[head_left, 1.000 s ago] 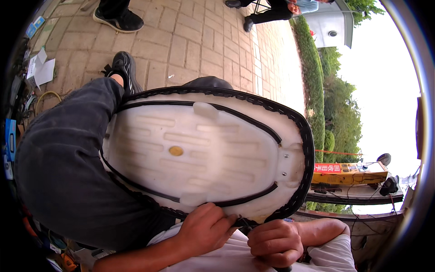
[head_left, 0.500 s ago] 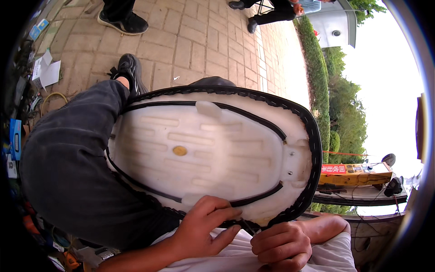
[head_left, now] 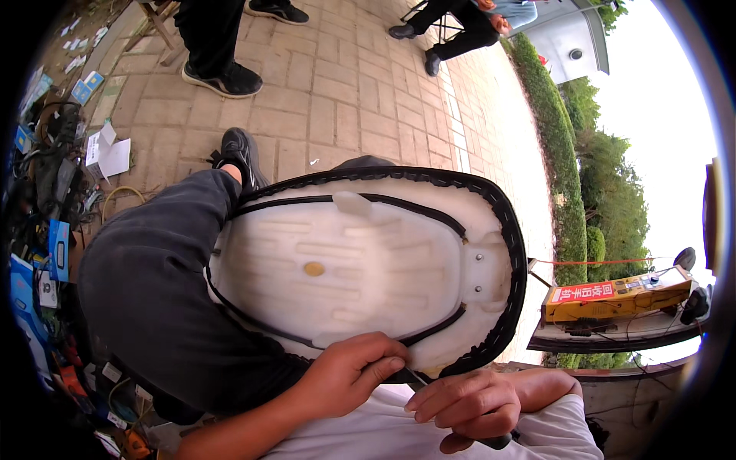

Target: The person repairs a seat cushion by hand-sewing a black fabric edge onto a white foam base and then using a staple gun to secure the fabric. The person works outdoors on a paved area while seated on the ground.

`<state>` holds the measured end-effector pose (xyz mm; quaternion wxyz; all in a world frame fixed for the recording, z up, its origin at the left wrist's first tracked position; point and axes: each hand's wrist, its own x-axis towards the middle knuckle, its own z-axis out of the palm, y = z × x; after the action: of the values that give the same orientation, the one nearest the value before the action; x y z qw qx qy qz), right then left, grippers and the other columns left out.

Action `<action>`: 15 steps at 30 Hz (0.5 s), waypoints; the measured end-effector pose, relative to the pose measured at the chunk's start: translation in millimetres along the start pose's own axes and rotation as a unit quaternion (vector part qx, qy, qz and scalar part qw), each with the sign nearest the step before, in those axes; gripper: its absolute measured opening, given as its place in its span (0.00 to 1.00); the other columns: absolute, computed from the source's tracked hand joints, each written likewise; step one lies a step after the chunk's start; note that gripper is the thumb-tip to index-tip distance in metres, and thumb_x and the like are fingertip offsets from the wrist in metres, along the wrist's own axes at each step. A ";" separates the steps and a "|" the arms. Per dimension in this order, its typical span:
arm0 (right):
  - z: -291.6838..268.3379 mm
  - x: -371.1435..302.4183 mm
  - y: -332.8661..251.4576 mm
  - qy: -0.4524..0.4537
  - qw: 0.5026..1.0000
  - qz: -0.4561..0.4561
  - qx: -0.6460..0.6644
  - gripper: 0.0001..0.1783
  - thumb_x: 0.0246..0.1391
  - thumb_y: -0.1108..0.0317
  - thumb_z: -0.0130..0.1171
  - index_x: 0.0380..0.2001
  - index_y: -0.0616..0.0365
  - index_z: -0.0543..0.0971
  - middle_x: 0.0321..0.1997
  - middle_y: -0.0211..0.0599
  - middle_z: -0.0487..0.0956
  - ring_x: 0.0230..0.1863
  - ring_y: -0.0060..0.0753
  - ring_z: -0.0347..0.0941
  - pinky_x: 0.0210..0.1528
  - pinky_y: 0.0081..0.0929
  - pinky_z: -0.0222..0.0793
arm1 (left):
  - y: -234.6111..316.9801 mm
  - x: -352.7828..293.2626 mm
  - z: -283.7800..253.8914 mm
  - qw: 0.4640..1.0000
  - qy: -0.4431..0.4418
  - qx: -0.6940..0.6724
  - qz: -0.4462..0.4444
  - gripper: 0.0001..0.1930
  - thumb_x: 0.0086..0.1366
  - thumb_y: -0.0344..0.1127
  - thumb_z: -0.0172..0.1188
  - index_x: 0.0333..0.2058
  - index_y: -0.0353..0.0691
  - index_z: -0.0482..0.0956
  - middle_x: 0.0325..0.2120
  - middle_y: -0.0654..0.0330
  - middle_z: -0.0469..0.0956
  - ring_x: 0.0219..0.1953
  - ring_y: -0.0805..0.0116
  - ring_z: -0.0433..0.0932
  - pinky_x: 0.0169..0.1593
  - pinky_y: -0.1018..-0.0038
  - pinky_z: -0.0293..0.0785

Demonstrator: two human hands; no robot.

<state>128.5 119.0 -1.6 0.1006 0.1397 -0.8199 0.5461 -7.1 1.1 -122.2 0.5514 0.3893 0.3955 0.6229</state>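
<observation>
A scooter-type seat (head_left: 414, 268) lies upside down across my lap, its white plastic base facing up. A black cover (head_left: 515, 253) folds over its rim, and black rubber strips (head_left: 418, 211) run along the base. My left hand (head_left: 353, 373) rests at the near rim, thumb and forefinger pinched together at the cover's edge. To its right my right hand (head_left: 468, 402) is closed round a screwdriver-like tool (head_left: 497, 441) with a dark handle. The tool's thin metal shaft points toward the left fingertips; its tip is hidden there.
My dark-trousered leg (head_left: 161, 299) supports the seat's left side. Boxes, cables and parts (head_left: 57, 253) crowd the ground at left. Another person's shoe (head_left: 222, 79) stands on the brick paving (head_left: 337, 100), and a seated person (head_left: 460, 31) is farther off. A yellow case (head_left: 613, 299) stands at right.
My left thumb and forefinger have come together at the rim. My right hand has turned and opened up slightly, bringing the tool's handle into sight. The whole view has shifted a little.
</observation>
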 end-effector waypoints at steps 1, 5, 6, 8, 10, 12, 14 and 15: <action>-2.0 1.7 1.1 0.022 0.999 0.005 0.023 0.15 0.53 0.81 0.65 0.33 0.65 0.65 0.33 0.51 0.74 0.36 0.51 0.79 0.38 0.53 0.82 | -0.6 -1.6 1.3 0.999 0.012 0.012 0.034 0.05 0.68 0.30 0.56 0.41 0.39 0.78 0.33 0.54 0.77 0.36 0.55 0.77 0.41 0.68 0.73; 5.1 5.5 4.5 0.125 0.990 -0.010 0.060 0.14 0.55 0.78 0.65 0.35 0.67 0.68 0.39 0.52 0.74 0.43 0.56 0.79 0.48 0.61 0.79 | 8.5 -0.6 7.0 0.991 0.102 0.014 0.091 0.04 0.67 0.25 0.57 0.39 0.37 0.76 0.35 0.56 0.76 0.36 0.56 0.77 0.40 0.70 0.73; 7.8 5.2 6.5 0.153 0.986 -0.024 0.058 0.13 0.55 0.77 0.65 0.36 0.67 0.69 0.40 0.52 0.74 0.43 0.56 0.79 0.49 0.62 0.78 | 10.1 -0.5 8.6 0.988 0.119 0.018 0.100 0.04 0.67 0.24 0.57 0.39 0.37 0.76 0.35 0.56 0.76 0.36 0.57 0.77 0.40 0.70 0.73; 0.1 15.5 -1.1 0.112 0.992 0.025 0.045 0.14 0.55 0.77 0.65 0.38 0.67 0.70 0.39 0.53 0.75 0.43 0.55 0.79 0.51 0.63 0.76 | 9.7 -2.0 10.8 0.977 0.148 0.076 0.133 0.07 0.63 0.23 0.60 0.39 0.37 0.76 0.35 0.56 0.79 0.34 0.57 0.79 0.37 0.70 0.76; -10.5 31.5 -9.7 0.094 0.990 0.075 0.072 0.14 0.55 0.76 0.66 0.40 0.66 0.70 0.38 0.53 0.75 0.42 0.55 0.80 0.52 0.65 0.74 | 9.9 -5.1 11.7 0.957 0.169 0.166 0.168 0.09 0.60 0.21 0.62 0.39 0.38 0.76 0.34 0.56 0.81 0.32 0.57 0.80 0.34 0.69 0.77; -18.5 45.8 -18.4 0.103 0.977 0.134 0.131 0.15 0.56 0.76 0.65 0.42 0.65 0.71 0.37 0.52 0.76 0.42 0.54 0.80 0.53 0.66 0.72 | 19.7 -7.0 9.7 0.937 0.186 0.244 0.167 0.12 0.55 0.19 0.63 0.38 0.37 0.77 0.33 0.55 0.82 0.26 0.57 0.80 0.30 0.69 0.77; -15.2 51.8 -17.7 0.210 0.948 0.127 0.203 0.15 0.57 0.76 0.63 0.43 0.64 0.68 0.35 0.50 0.76 0.37 0.54 0.81 0.53 0.66 0.72 | 30.6 -7.5 5.7 0.925 0.190 0.293 0.150 0.11 0.54 0.19 0.63 0.37 0.36 0.77 0.32 0.54 0.81 0.25 0.57 0.80 0.29 0.68 0.76; -19.1 56.2 -20.2 0.231 0.950 0.092 0.187 0.15 0.59 0.75 0.61 0.45 0.63 0.67 0.34 0.48 0.75 0.33 0.50 0.79 0.47 0.60 0.76 | 40.2 -8.5 0.2 0.910 0.194 0.336 0.146 0.11 0.54 0.18 0.62 0.37 0.36 0.77 0.31 0.54 0.81 0.25 0.56 0.79 0.29 0.69 0.76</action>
<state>82.8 122.6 41.1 0.2085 -0.0495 -0.6666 0.7139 -21.4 -10.4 -85.5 0.2030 0.4768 0.6193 0.5898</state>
